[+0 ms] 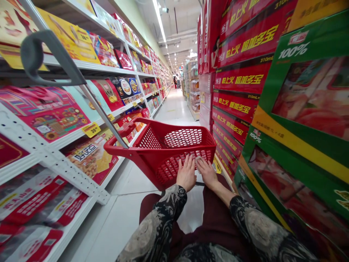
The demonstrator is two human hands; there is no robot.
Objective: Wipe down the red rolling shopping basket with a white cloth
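Sleeved left grip (187,174) and right grip (207,173) rest flat on red basket (152,140) ahead.

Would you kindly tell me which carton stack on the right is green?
The nearer stack, beside the right sleeve; the stack beyond it, next to the red basket, is red.

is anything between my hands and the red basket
Nothing visible does. The left hand and the right hand both lie flat against the near wall of the basket, side by side on the mesh.
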